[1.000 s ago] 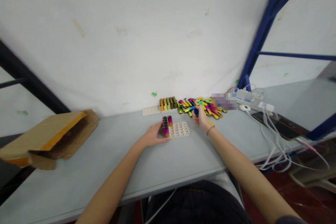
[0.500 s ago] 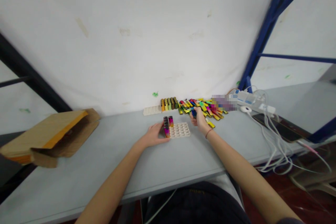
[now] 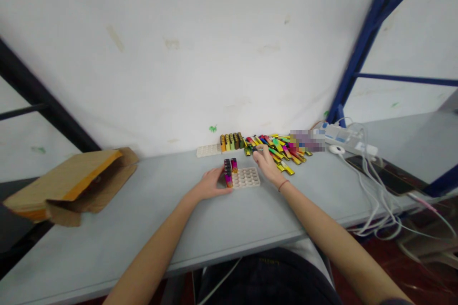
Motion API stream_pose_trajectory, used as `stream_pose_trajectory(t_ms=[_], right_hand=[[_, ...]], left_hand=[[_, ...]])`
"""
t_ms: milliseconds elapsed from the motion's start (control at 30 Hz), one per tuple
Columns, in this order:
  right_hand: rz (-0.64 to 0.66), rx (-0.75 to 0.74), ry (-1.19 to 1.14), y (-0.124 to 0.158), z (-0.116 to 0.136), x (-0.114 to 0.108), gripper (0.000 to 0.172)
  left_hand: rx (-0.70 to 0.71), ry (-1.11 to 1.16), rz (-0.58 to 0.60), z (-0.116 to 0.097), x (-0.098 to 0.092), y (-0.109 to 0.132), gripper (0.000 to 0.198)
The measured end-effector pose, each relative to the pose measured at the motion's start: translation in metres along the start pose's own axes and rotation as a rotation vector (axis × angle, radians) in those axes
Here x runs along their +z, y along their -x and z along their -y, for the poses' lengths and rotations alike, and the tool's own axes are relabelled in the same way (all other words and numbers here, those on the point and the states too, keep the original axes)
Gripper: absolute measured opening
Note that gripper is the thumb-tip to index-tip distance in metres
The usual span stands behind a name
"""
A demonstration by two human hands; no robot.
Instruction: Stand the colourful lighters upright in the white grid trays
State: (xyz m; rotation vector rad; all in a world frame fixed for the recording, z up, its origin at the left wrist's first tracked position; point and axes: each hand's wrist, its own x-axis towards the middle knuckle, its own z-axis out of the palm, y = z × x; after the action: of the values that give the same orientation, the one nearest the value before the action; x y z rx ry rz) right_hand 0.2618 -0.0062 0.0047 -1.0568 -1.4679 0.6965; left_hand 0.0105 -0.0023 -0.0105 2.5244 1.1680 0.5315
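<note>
In the head view my left hand (image 3: 210,185) grips the left end of a white tray with round holes (image 3: 246,177), its thumb along the near edge. A column of purple-and-orange lighters with black tops (image 3: 228,179) stands upright in the tray's left holes. One more such lighter (image 3: 234,165) is upright beside that column at the back. My right hand (image 3: 265,163) is closed, between the tray and a loose heap of shiny coloured lighters (image 3: 282,145). A dark lighter end (image 3: 255,149) shows at its fingertips; the rest is hidden by the hand.
Against the wall, a second white tray (image 3: 207,151) holds several upright lighters (image 3: 232,141) at its right. An open cardboard box (image 3: 71,181) lies at the left. To the right are a power strip (image 3: 350,138), white cables (image 3: 372,190) and a dark phone-like slab (image 3: 382,174).
My right hand has moved slightly left, away from the heap, carrying the lighter, and has turned so its back faces up more. My left hand stays on the tray.
</note>
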Motion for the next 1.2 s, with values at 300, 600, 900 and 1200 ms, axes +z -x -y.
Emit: stream_pose_trajectory(t_ms=[300, 600, 900, 1200], right_hand=[[0.172, -0.416, 0.240, 0.009, 0.008, 0.013, 0.024], [0.270, -0.289, 0.305, 0.015, -0.001, 0.026, 0.023], [0.268, -0.343, 0.634, 0.019, 0.003, 0.029, 0.024], [-0.032, -0.169, 0.865, -0.006, 0.001, -0.020, 0.017]], left_hand=[[-0.004, 0.003, -0.015, 0.005, 0.004, 0.000, 0.087], [-0.005, -0.004, -0.021, 0.002, 0.003, -0.001, 0.082], [-0.021, -0.007, -0.012, 0.002, 0.003, -0.002, 0.078], [0.001, -0.022, -0.011, 0.000, 0.001, -0.002, 0.075]])
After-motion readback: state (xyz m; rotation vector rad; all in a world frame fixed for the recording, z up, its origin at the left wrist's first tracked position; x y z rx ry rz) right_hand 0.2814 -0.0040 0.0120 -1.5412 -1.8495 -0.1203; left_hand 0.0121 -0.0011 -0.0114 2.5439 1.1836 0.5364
